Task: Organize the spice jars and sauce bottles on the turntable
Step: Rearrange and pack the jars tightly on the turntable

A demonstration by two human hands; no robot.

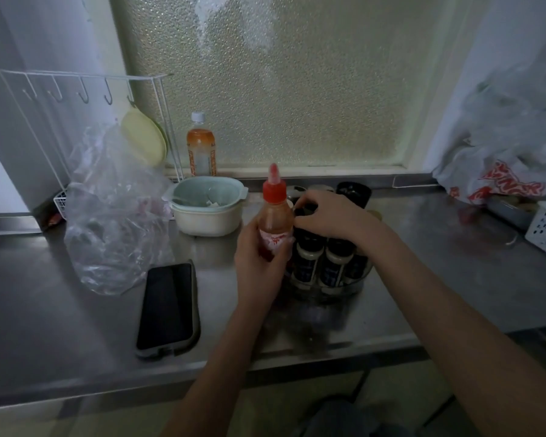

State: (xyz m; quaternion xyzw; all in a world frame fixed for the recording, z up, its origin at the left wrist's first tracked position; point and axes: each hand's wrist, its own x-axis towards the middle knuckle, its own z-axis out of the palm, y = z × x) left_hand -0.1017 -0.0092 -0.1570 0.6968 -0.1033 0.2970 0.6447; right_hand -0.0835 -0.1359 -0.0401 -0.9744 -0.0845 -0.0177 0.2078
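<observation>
Sauce bottle (274,216) upright at turntable's (325,283) left edge, left hand (259,263) clamped round its base. Right hand (331,214) rests atop the jars (320,263), fingers curled; grasp unclear. Probably clearing a slot. Phone (167,305) left, near counter's (454,279) front edge.

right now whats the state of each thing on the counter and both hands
red-capped chili sauce bottle: upright, capped, gripped
left hand: shut on the sauce bottle
right hand: resting on the jar tops, grip unclear
dark-lidded spice jars: upright, capped, on the turntable
black smartphone: screen dark, lying flat
orange drink bottle: upright, capped
clear plastic bag: crumpled
</observation>
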